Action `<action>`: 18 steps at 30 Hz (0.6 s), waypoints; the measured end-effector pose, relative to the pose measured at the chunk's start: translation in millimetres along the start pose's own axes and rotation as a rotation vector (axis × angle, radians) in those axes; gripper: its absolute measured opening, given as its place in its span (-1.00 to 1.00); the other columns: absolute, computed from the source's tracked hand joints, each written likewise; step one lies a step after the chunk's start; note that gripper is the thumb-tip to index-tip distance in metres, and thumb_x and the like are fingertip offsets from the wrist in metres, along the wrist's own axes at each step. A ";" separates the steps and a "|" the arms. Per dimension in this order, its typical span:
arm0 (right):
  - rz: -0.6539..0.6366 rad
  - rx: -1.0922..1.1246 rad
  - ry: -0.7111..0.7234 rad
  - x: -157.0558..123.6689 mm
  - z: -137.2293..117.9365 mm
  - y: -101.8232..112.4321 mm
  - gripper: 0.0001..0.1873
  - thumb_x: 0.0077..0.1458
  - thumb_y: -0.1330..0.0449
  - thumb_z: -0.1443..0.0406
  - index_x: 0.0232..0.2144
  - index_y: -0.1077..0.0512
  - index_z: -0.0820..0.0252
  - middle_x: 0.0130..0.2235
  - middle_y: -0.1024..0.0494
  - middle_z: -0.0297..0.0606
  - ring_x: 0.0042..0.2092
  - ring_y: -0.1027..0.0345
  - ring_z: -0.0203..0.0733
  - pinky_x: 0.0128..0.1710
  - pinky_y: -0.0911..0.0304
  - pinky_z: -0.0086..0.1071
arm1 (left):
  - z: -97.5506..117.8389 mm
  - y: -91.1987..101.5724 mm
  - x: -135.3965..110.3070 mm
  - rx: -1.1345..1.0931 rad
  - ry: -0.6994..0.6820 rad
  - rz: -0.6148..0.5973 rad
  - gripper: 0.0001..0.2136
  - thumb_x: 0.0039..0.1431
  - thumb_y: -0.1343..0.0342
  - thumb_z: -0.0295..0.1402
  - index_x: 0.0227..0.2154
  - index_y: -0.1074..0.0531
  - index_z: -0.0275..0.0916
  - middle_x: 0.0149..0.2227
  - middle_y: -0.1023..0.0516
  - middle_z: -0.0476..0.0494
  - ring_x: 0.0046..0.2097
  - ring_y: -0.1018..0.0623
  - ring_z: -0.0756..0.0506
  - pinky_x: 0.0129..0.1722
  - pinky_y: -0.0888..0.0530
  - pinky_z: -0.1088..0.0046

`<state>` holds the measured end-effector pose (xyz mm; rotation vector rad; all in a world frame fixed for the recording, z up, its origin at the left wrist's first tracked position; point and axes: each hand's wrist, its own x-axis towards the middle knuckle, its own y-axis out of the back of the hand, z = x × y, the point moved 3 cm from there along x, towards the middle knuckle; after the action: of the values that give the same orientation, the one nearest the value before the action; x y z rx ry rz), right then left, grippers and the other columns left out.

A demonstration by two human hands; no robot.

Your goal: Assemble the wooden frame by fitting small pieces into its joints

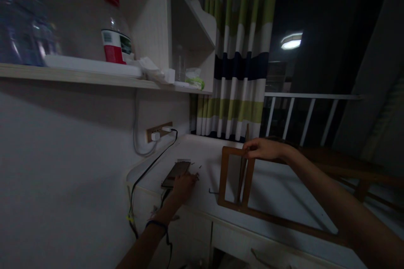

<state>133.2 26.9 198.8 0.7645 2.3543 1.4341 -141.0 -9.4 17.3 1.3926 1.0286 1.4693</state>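
My right hand [257,148] is closed on the top of a brown wooden frame [223,176], which stands upright on the white desk. A thin wooden piece [242,176] rises at a slant beside the fingers. Low over the desk, my left hand [184,185] has its fingertips drawn together at small dark pieces [198,176]; whether it grips one is too dim to tell. Beneath and beside that hand lies a flat dark phone or tablet [176,173]. Two small screw-like pieces [200,167] rest just beyond it. An L-shaped hex key [213,192] lies between my left hand and the frame.
A black cable [148,171] runs from the wall socket strip [159,131] down past the desk's left edge. Above hangs a shelf [94,76] with a red-capped bottle [112,38]. Striped curtains [240,67] and a white railing [312,96] stand behind the desk [202,151].
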 end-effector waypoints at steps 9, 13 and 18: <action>0.016 -0.062 -0.017 0.4 -2.2 1.2 -0.79 -0.08 -0.09 0.23 -0.39 -0.39 0.25 -0.43 -0.38 -0.37 -0.32 -0.26 -0.24 -0.33 -0.14 -0.43 | 2.0 0.0 0.0 0.045 -0.008 0.013 -0.75 0.17 0.14 -0.42 -0.32 -0.47 -0.23 -0.21 -0.48 -0.23 -0.09 -0.39 -0.21 -0.14 -0.25 0.23; 0.007 -0.055 -0.012 0.7 -1.3 0.7 -0.79 -0.08 -0.09 0.22 -0.39 -0.38 0.25 -0.42 -0.37 -0.37 -0.32 -0.25 -0.24 -0.33 -0.14 -0.43 | 2.7 -0.6 0.9 0.047 -0.013 0.029 -0.76 0.18 0.13 -0.40 -0.33 -0.47 -0.24 -0.23 -0.49 -0.22 -0.11 -0.40 -0.19 -0.14 -0.26 0.26; 0.006 -0.051 -0.006 0.9 0.3 -0.1 -0.75 -0.08 -0.08 0.19 -0.38 -0.36 0.25 -0.43 -0.36 -0.35 -0.34 -0.24 -0.24 -0.36 -0.14 -0.43 | 9.4 7.9 -11.4 0.024 -0.042 0.078 -0.78 0.18 0.12 -0.41 -0.30 -0.45 -0.25 -0.22 -0.48 -0.20 -0.11 -0.41 -0.19 -0.15 -0.28 0.25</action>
<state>132.6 27.6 198.6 0.7619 2.3036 1.4853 -131.7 -22.6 21.8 1.4894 0.9786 1.4814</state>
